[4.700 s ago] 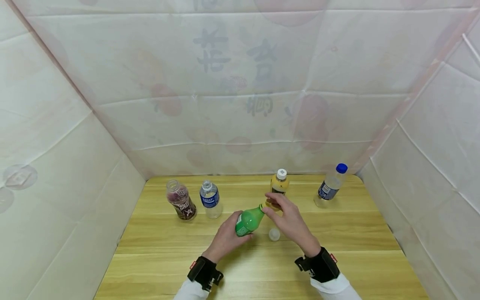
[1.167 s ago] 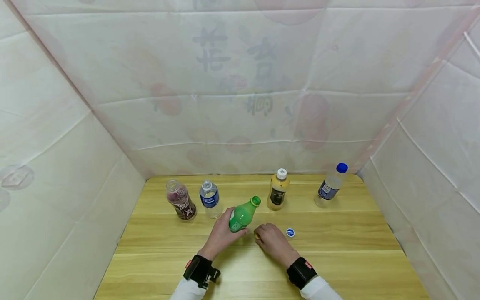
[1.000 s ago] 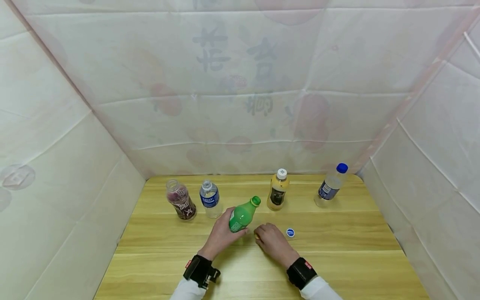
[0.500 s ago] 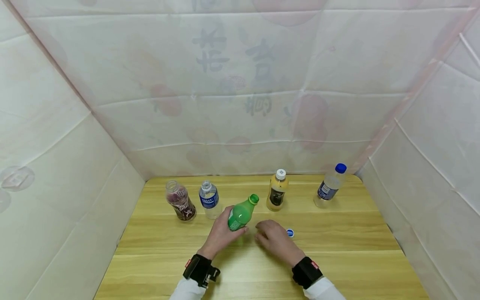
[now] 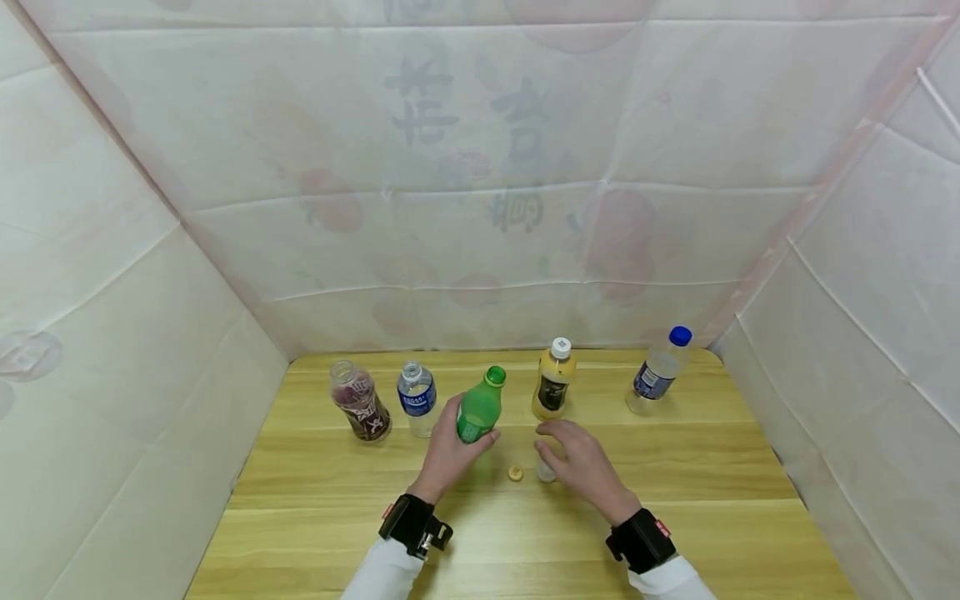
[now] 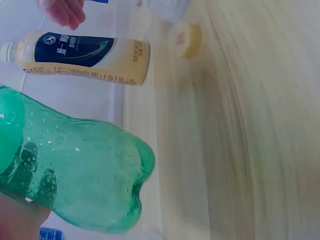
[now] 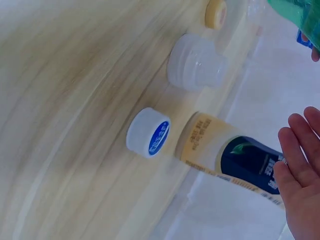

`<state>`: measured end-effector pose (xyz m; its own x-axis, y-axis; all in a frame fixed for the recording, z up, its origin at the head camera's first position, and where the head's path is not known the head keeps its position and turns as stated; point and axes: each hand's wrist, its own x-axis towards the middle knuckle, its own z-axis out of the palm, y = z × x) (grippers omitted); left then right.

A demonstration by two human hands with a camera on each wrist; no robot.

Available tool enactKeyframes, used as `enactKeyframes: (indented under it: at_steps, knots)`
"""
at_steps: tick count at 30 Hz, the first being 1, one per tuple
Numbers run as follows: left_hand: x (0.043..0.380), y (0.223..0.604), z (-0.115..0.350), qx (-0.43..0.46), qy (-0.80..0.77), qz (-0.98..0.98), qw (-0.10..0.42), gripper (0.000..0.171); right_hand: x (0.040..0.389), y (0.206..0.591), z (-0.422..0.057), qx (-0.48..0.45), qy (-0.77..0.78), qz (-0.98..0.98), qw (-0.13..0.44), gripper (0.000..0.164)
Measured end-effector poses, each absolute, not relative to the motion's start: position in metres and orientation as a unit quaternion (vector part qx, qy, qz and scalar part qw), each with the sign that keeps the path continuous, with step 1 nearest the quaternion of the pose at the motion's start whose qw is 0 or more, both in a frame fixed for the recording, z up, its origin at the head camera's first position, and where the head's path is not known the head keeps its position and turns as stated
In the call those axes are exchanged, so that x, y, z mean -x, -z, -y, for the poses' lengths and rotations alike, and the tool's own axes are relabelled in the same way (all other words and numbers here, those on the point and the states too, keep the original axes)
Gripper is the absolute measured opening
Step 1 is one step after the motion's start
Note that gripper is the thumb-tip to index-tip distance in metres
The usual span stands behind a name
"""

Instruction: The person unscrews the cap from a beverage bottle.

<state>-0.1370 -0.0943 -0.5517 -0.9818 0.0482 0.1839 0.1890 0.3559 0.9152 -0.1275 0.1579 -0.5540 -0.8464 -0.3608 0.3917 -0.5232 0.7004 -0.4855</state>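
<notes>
My left hand (image 5: 446,450) grips a green plastic bottle (image 5: 480,408), held above the table and tilted, its capless mouth pointing away. In the left wrist view the bottle's lower part (image 6: 95,170) hangs off the tabletop. My right hand (image 5: 588,468) holds nothing; its fingers are spread loosely over the table. Beneath them a translucent cap (image 5: 545,472) partly shows. A small yellow cap (image 5: 515,473) lies between my hands. In the right wrist view a white cap with a blue top (image 7: 148,132) rests nearby; the right hand hides it in the head view.
Upright behind my right hand is a yellow drink bottle (image 5: 555,387) with a white cap. A blue-capped clear bottle (image 5: 660,371) stands far right. On the left are a capless purple bottle (image 5: 362,404) and a capless clear bottle (image 5: 417,400). Cloth walls (image 5: 480,250) surround the table.
My right hand twisted at the green bottle's mouth, carried the yellow cap down, let it go on the table, then rose to the right. My left hand has moved the bottle slightly farther away, more upright.
</notes>
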Motion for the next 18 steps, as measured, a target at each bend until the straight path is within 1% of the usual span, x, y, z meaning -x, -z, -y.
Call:
enactKeyframes:
  at_steps: [7,13,18]
  knots:
    - [0.149,0.551,0.086,0.053,0.581,0.808,0.081,0.082,0.128,0.558,-0.16,-0.239,-0.315,0.908,0.137,0.02]
    - [0.161,0.548,0.079,0.039,0.612,0.782,0.108,0.082,0.127,0.56,-0.158,-0.222,-0.32,0.912,0.128,0.018]
    - [0.172,0.548,0.075,0.014,0.631,0.769,0.102,0.084,0.126,0.559,-0.158,-0.211,-0.322,0.914,0.127,0.018]
